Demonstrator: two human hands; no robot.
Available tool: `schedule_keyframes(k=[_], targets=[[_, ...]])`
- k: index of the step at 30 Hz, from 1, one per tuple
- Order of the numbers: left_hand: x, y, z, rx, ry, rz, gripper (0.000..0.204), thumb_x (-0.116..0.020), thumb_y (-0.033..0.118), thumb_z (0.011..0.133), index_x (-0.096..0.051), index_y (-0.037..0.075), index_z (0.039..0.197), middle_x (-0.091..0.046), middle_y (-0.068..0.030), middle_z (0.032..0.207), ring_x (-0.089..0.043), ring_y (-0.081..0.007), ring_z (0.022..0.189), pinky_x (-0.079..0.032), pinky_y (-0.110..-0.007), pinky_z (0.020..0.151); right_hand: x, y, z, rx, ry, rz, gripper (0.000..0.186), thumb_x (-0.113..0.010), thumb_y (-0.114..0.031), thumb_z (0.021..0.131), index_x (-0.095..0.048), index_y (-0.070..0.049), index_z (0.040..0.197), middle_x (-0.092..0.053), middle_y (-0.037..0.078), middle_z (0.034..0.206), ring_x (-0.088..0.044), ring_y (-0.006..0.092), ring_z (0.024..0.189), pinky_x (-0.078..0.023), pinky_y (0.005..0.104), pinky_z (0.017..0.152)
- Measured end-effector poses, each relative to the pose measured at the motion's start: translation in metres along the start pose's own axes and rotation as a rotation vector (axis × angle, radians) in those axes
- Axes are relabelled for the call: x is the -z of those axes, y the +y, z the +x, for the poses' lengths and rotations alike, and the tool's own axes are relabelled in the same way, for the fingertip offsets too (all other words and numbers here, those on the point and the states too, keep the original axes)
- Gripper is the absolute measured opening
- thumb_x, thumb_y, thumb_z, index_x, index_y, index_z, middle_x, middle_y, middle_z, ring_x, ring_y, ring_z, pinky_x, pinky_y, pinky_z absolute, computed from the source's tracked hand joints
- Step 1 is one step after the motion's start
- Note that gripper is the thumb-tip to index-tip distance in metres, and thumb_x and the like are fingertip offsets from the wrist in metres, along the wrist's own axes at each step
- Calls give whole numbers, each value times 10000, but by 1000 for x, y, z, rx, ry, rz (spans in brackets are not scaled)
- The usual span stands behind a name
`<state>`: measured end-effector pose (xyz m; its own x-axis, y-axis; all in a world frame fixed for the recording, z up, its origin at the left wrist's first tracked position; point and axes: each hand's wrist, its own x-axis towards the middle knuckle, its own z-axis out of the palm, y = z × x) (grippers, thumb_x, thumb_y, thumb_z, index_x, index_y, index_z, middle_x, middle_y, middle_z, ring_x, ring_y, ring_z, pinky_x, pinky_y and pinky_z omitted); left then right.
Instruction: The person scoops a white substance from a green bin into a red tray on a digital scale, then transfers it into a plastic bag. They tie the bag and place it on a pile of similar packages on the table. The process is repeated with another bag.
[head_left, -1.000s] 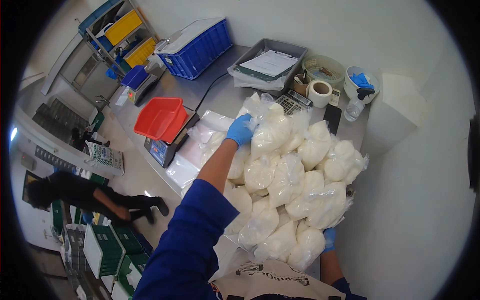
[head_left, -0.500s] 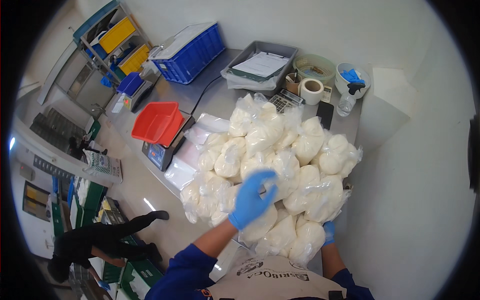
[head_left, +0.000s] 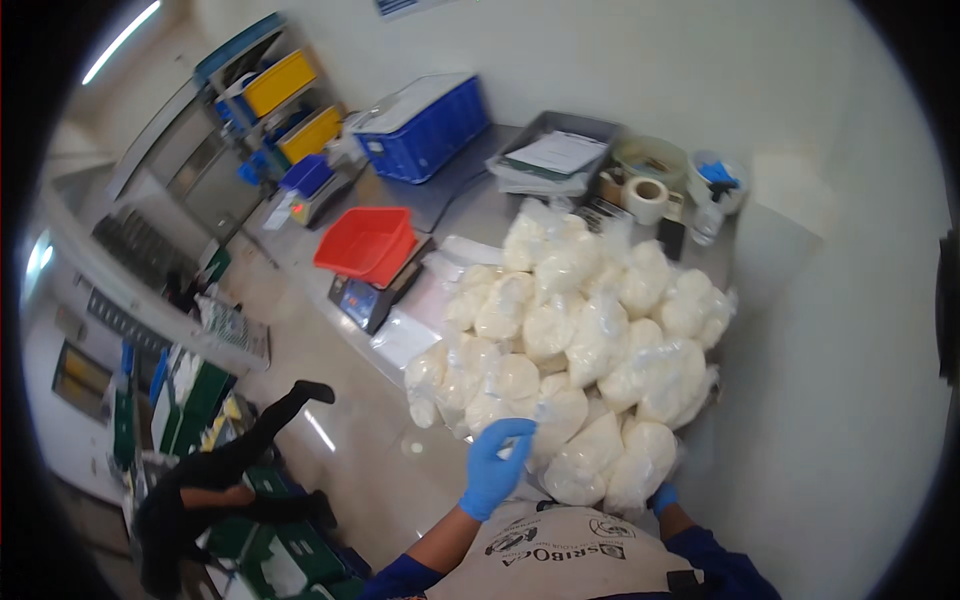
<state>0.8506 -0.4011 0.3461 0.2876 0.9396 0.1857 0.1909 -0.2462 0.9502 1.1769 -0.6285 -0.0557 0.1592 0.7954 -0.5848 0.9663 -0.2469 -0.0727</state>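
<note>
Clear plastic bags of a cream-white powder or dough-like filling (head_left: 545,325) are heaped on the metal table in front of me. My left hand (head_left: 493,468), in a blue glove, is at the heap's near left edge. Its thumb and fingers come together in a pinch beside the knotted plastic of a near bag (head_left: 560,412); what lies between them is too blurred to make out. My right hand (head_left: 664,497), also gloved in blue, is low at the near right side of the heap. The bags hide its fingers.
Left of the heap, a red tray (head_left: 366,245) sits on a scale (head_left: 358,300). Behind are a blue crate (head_left: 425,130), a grey bin (head_left: 600,135), a tape roll (head_left: 646,200) and a spray bottle (head_left: 708,220). A wall stands at right; a person (head_left: 215,490) bends over green crates at left.
My left hand has moved from above the middle of the heap back to its near edge, its fingers drawing together. My right hand stays low beside the bags. The view has shifted.
</note>
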Motion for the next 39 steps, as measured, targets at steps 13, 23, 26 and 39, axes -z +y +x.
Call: schedule_keyframes(k=[13,23,26,39], targets=[[36,-40,-82,622,-245,-413,210,-616,128,912,-674,5,1073,-689,-80,1021,-629,-160,991,-476,-302,879,61,-69,-56,-642,131,1630,278,-525,-260,966,-654,-15,946,-670,150,848,-630,240,645,-487,329,551],[199,-273,-299,988,-207,-51,321,-626,256,920,-636,-9,1101,-696,-79,966,-654,-176,849,-518,-311,769,1,-182,-99,-326,-72,1378,234,-626,-232,866,-653,-1,896,-648,96,745,-602,191,583,-486,314,524],[307,-329,-432,672,-831,993,340,-542,298,911,-605,50,1135,-682,-200,1060,-664,-373,925,-525,-467,789,15,-231,-115,-363,-173,1442,240,-640,-230,857,-659,4,908,-639,78,721,-598,172,579,-496,307,532],[313,-362,-455,809,-837,911,348,-548,350,901,-634,82,1106,-676,-192,1071,-664,-378,952,-535,-457,802,116,-366,-107,319,-19,763,459,-506,-456,916,-671,-53,1061,-668,240,992,-636,412,925,-495,436,852]])
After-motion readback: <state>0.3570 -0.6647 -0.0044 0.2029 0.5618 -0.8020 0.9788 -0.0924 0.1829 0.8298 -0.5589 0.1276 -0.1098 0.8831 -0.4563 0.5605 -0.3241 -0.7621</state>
